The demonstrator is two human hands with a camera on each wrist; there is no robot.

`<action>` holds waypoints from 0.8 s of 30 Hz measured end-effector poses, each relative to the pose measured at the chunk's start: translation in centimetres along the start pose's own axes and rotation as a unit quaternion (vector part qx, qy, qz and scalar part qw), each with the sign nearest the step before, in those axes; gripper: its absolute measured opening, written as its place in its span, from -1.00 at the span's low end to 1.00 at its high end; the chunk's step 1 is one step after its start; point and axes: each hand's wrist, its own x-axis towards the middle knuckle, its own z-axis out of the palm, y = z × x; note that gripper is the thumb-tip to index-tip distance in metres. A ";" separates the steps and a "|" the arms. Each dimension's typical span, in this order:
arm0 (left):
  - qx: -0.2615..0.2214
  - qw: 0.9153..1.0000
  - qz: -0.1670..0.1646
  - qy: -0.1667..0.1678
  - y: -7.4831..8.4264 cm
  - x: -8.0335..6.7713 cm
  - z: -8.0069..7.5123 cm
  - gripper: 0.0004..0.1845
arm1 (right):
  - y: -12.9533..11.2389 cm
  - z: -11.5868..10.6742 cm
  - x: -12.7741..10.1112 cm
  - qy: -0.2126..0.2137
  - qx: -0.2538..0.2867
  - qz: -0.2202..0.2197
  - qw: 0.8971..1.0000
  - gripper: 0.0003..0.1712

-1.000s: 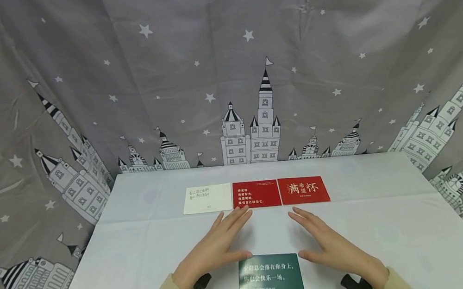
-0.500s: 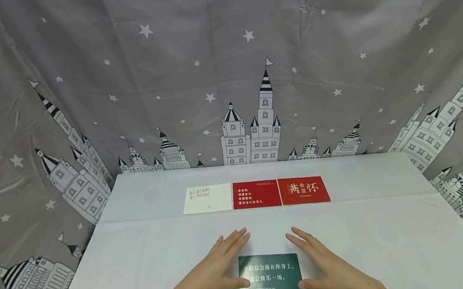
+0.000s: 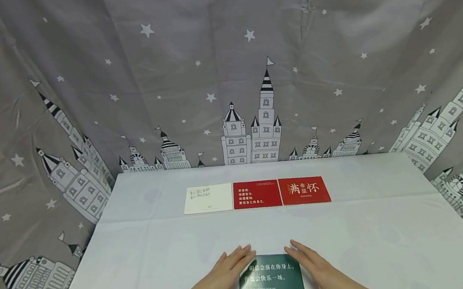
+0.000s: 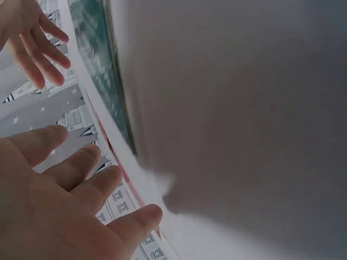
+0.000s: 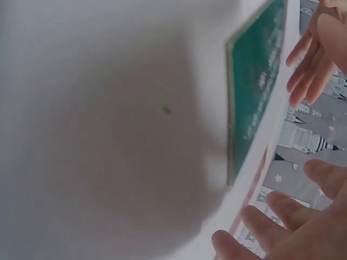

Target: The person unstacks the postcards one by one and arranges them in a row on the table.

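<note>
— Hands first: where are they?

— Left hand [image 3: 216,288] and right hand [image 3: 325,277] lie flat at the near edge of the bench [image 3: 391,240], one on each side of the green card [image 3: 271,278]. Fingers on both are straight and slightly spread, pointing away from the person.

— Is either gripping the card?

— No. Neither hand is curled round anything. The left hand's fingers [image 3: 238,258] overlap the card's left edge, and its thumb lies along the lower left corner. The right hand's fingers [image 3: 302,254] rest at the card's top right corner, thumb at the lower right edge. Whether they press down, I cannot tell.

— And the card itself?

— Flat on the white bench, close to the person, centred between the hands, printed side up with pale Chinese lettering. The wrist views show it edge-on, blurred [image 4: 103,70] [image 5: 255,92].

— Anything else on the bench?

— Three cards in a row farther back, touching side by side: a white card [image 3: 207,198] on the left, a red card with small text [image 3: 257,194] in the middle, a red card with large characters [image 3: 304,190] on the right. Behind the bench hangs a grey curtain [image 3: 224,70] with stars and castles
</note>
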 end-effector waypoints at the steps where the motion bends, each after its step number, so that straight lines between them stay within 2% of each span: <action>1: -0.008 1.000 -0.005 -0.007 0.0 0.0 0.1 -0.02 | 0.1 0.2 0.0 -0.003 -0.007 0.000 1.000 0.16; 5: -0.030 0.999 -0.023 -0.030 0.1 -0.1 0.5 -0.04 | 0.4 0.9 0.0 -0.002 -0.039 0.000 0.999 0.20; 11: -0.024 0.998 -0.028 -0.044 -0.3 -0.1 1.1 -0.04 | 1.0 1.8 0.0 0.021 -0.078 -0.018 0.997 0.17; 24: 0.000 0.998 -0.037 -0.049 0.0 -0.1 1.0 -0.04 | 0.9 2.2 0.0 0.017 -0.089 -0.012 0.996 0.16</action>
